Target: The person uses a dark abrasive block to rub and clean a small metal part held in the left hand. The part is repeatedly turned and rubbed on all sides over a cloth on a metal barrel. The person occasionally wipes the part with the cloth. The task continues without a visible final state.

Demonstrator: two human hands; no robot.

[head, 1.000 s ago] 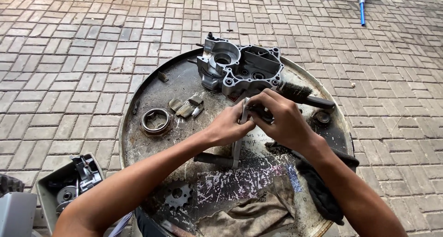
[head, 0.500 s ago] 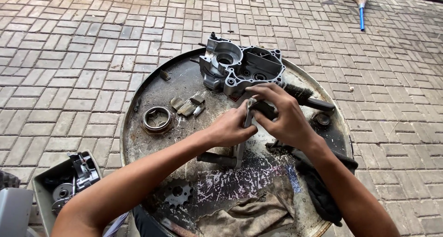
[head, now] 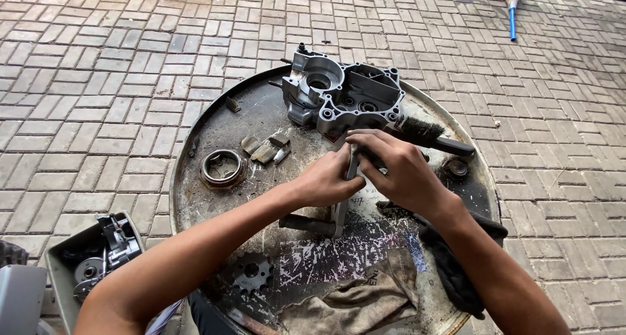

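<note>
While the left hand [head: 329, 182] and right hand [head: 398, 168] are meeting over the round bench [head: 208, 133], their fingers are clamping a slim metal bar [head: 342, 208], just below the engine case [head: 342, 97].

Head camera looks steeply down, close over drum top [head: 215, 123].

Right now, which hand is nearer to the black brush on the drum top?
The right hand. It lies just in front of the black brush, almost touching its bristles. The left hand is farther away, on the other side of the thin metal part that both hands hold.
</note>
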